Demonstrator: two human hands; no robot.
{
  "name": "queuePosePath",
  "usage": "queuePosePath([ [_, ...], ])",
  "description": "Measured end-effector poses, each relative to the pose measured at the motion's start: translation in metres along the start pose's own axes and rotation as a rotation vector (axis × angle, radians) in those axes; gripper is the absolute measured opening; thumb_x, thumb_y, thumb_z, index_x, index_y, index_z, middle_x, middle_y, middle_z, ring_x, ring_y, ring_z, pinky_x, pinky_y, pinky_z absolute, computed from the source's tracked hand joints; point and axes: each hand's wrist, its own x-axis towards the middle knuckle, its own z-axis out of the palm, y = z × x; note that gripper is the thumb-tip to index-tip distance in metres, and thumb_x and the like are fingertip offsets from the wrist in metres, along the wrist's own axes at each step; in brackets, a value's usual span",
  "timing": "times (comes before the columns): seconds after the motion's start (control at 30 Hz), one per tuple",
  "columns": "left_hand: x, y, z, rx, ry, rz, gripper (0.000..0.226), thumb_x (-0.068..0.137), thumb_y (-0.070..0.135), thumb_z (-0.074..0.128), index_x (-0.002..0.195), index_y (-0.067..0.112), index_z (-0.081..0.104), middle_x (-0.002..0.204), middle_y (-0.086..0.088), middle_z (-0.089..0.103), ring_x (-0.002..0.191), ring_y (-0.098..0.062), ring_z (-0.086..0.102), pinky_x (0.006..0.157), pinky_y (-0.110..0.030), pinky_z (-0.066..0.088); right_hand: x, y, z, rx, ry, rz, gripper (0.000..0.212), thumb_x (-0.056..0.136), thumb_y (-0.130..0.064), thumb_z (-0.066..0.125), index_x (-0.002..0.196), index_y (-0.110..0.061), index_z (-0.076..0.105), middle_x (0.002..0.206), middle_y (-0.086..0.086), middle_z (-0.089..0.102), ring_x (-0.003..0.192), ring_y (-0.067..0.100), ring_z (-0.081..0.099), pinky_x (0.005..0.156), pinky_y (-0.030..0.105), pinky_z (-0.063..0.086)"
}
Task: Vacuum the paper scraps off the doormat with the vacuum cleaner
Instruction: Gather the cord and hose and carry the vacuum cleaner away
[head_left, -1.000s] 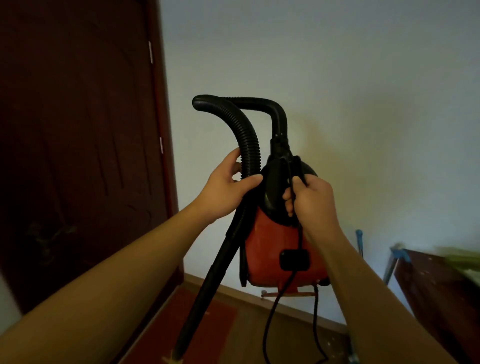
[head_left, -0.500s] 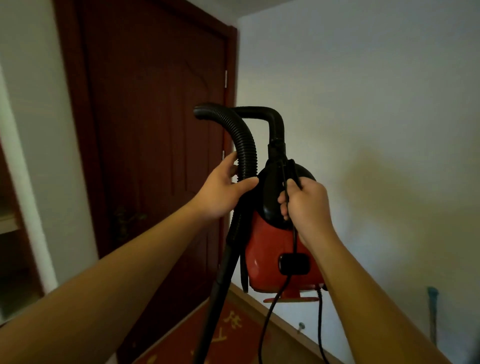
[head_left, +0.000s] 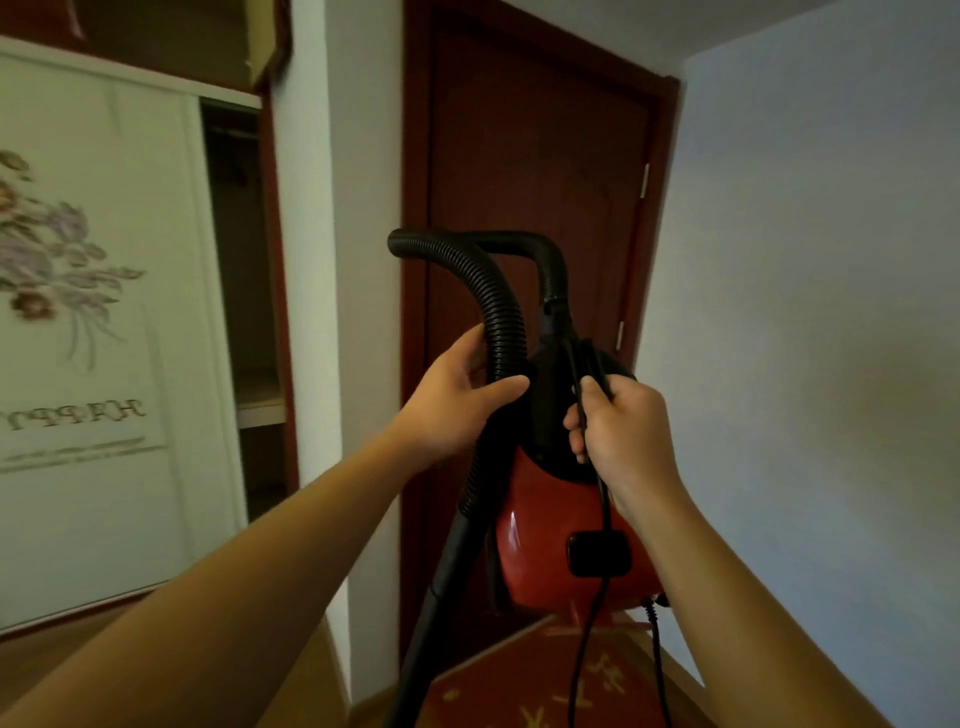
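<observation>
Vacuum (head_left: 561, 540) hangs mid-frame, off the floor, doormat (head_left: 571, 680) at bottom. My left hand (head_left: 457, 405) wraps the ribbed hose (head_left: 493, 306); right hand (head_left: 618, 426) is clenched on handle and cord (head_left: 602, 499). Body likely heavy, rigid; hose flexes, so I carry by the handle.
</observation>
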Motion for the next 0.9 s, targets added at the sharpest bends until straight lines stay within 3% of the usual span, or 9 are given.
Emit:
queuePosePath([
  [0.2, -0.059, -0.013, -0.142, 0.020, 0.136, -0.114, 0.048, 0.097, 0.017, 0.067, 0.138, 0.033, 0.049, 0.121, -0.001, 0.068, 0.107, -0.025, 0.070, 0.076, -0.034, 0.062, -0.036, -0.032, 0.135, 0.097, -0.115, 0.019, 0.038, 0.105, -0.018, 0.045, 0.077, 0.002, 0.061, 0.057, 0.006, 0.059, 0.041, 0.011, 0.051, 0.043, 0.028, 0.043],
  [0.37, -0.102, -0.019, -0.246, 0.066, 0.250, -0.138, 0.057, 0.095, 0.013, 0.069, 0.146, 0.025, 0.047, 0.112, 0.000, 0.068, 0.096, -0.015, 0.072, 0.072, -0.028, 0.059, -0.062, -0.058, 0.244, 0.170, -0.219, 0.022, 0.035, 0.104, -0.016, 0.045, 0.078, 0.000, 0.061, 0.058, 0.004, 0.058, 0.040, 0.009, 0.050, 0.041, 0.026, 0.042],
  [0.43, -0.115, -0.019, -0.281, 0.081, 0.294, -0.148, 0.051, 0.095, 0.010, 0.068, 0.140, 0.027, 0.051, 0.107, 0.002, 0.070, 0.088, -0.010, 0.073, 0.066, -0.023, 0.057, -0.068, -0.067, 0.284, 0.192, -0.263, 0.018, 0.037, 0.104, -0.015, 0.046, 0.073, -0.002, 0.060, 0.056, 0.004, 0.057, 0.040, 0.010, 0.050, 0.040, 0.026, 0.042],
  [0.57, -0.135, -0.025, -0.343, 0.142, 0.395, -0.158, 0.045, 0.096, 0.007, 0.066, 0.122, 0.042, 0.056, 0.109, -0.002, 0.072, 0.091, -0.014, 0.073, 0.065, -0.022, 0.055, -0.071, -0.076, 0.360, 0.226, -0.352, 0.004, 0.041, 0.103, -0.016, 0.048, 0.065, -0.006, 0.059, 0.048, 0.001, 0.056, 0.038, 0.012, 0.050, 0.040, 0.026, 0.042],
  [0.73, -0.154, -0.055, -0.404, 0.222, 0.530, -0.240, 0.050, 0.096, 0.008, 0.066, 0.120, 0.050, 0.054, 0.107, 0.003, 0.073, 0.090, -0.011, 0.073, 0.065, -0.022, 0.055, -0.069, -0.067, 0.445, 0.298, -0.480, 0.018, 0.039, 0.103, -0.018, 0.048, 0.069, -0.004, 0.062, 0.051, 0.002, 0.059, 0.041, 0.013, 0.053, 0.043, 0.027, 0.045],
  [0.9, -0.148, -0.097, -0.458, 0.271, 0.643, -0.312, 0.049, 0.096, 0.004, 0.064, 0.123, 0.044, 0.056, 0.106, 0.002, 0.072, 0.086, -0.011, 0.072, 0.062, -0.020, 0.055, -0.048, -0.045, 0.532, 0.376, -0.592, 0.056, 0.040, 0.103, -0.018, 0.048, 0.070, -0.001, 0.062, 0.053, 0.005, 0.059, 0.041, 0.014, 0.052, 0.045, 0.030, 0.045],
])
